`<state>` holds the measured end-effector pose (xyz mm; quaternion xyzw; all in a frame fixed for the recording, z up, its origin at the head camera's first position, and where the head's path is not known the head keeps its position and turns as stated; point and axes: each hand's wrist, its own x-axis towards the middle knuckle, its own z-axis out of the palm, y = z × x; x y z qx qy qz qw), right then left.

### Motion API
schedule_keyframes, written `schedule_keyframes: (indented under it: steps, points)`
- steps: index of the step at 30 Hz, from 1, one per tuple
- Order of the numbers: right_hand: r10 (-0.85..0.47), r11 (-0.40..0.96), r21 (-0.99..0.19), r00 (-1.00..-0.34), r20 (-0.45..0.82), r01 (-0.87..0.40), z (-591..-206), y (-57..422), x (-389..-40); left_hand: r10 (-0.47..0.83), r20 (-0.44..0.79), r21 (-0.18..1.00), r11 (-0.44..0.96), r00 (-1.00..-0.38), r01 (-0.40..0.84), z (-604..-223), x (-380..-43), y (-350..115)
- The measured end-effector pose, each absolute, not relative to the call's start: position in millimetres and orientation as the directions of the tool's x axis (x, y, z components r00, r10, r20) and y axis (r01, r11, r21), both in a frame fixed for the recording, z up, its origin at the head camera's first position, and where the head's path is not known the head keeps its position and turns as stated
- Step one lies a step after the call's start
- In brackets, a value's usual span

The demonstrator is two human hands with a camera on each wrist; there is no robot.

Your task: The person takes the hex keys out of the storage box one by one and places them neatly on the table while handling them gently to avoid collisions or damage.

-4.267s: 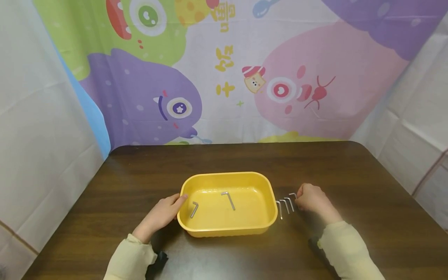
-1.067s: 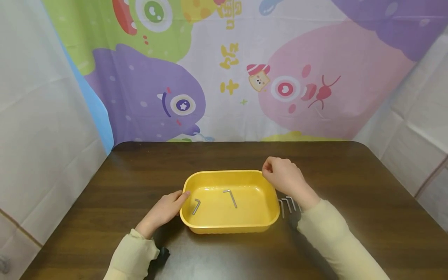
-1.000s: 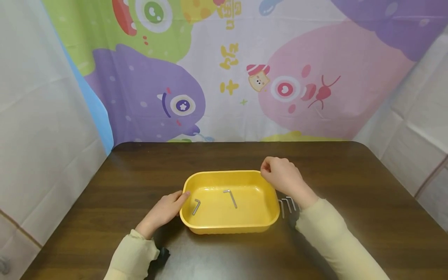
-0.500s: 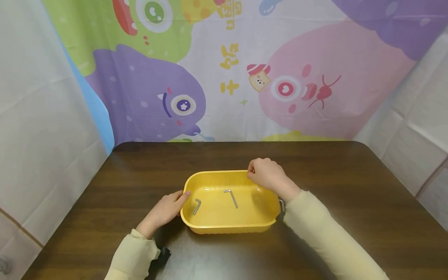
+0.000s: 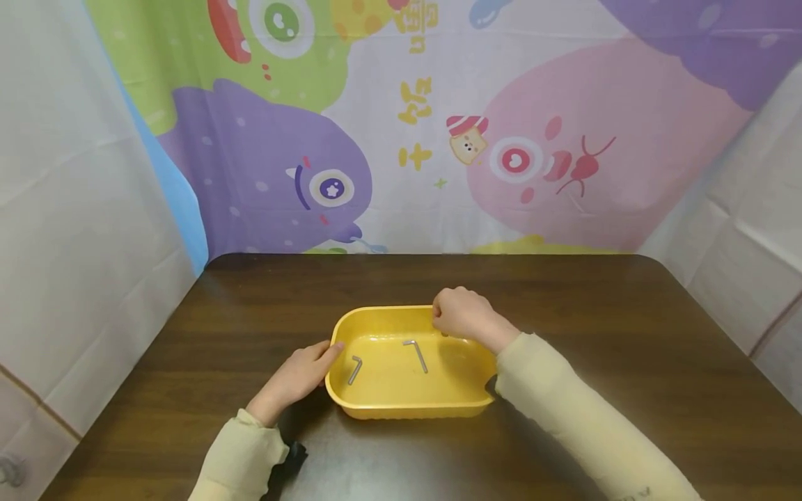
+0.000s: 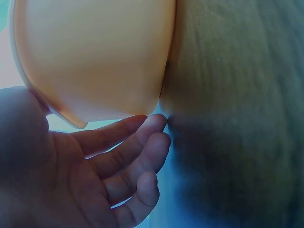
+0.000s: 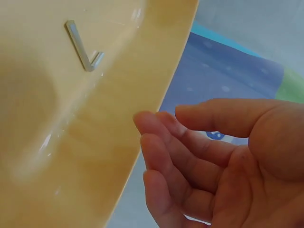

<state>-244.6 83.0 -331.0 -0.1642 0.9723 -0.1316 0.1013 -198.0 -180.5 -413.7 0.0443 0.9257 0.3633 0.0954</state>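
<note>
Grip (right hand) point(image 5: 465, 314): over the far right part of the yellow tray point(image 5: 413, 406); fingers loosely curled, thumb close to the index finger, nothing seen in hold.
Middle key point(image 5: 420, 357): L-shaped metal, on the tray floor, left of the right hand and closer to the person. Long arm slants toward the person and rightward; short arm points left. Right hand nearer.
Left key point(image 5: 355, 371): same floor, well apart; long arm slants toward the person and leftward. Left hand nearer.
Left hand point(image 5: 303, 374): holds tray's left end, thumb over rim, fingers along outside.
Counter point(image 5: 276, 299): dark wood, under tray.
</note>
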Motion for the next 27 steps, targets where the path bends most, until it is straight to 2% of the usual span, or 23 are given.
schedule_keyframes:
  steps: [9, 20, 27]
  points:
    - [-0.365, 0.913, -0.27, -0.908, -0.206, -0.306, -335.2, 66.8, -252.5, 0.152, -0.137, 0.68, 0.733, -0.979, 0.019, -414.2, -197.7, -181.1]
    - [-0.386, 0.903, -0.311, -0.879, -0.281, -0.297, -344.3, 58.6, -264.8, 0.153, -0.126, 0.682, 0.731, -0.98, 0.026, -416.3, -198.6, -181.2]
    - [-0.382, 0.919, -0.226, -0.875, -0.297, -0.324, -360.5, 53.1, -272.0, 0.152, -0.123, 0.683, 0.73, -0.981, 0.027, -415.7, -198.2, -182.0]
